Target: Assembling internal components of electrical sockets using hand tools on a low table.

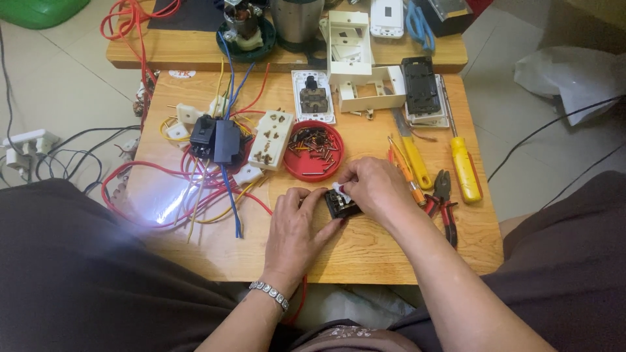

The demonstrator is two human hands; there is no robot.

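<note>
A low wooden tabletop [391, 251] takes most of the view, and a second wooden board [195, 57] lies behind it at the far edge. On the left part of the tabletop there is a big tangle of red, yellow and blue wires [195, 189]. Two black blocks [218, 140] sit on these wires, and a cream multi-hole socket [271, 139] lies just beside them, tilted. Next to the socket stands a round red lid [314, 150] filled with small screws. Behind it lie a white socket plate [313, 96], a white plastic frame [372, 91] and a black socket module [421, 85].

On the right side, a yellow-handled screwdriver [464, 166] and a second tool with a yellow handle [413, 156] lie almost parallel, and red-handled pliers [445, 205] lie near them.

In the front middle, the left hand [297, 228] rests on the tabletop, and its fingers are closed on the left side of a small black switch part [339, 206]. The right hand [375, 186] comes from the other side; its fingers pinch a small white piece [340, 190] at the top of this black part. The black part is touching the tabletop, between both hands, just in front of the red lid. A metal bracelet [270, 294] is on the left wrist.
</note>
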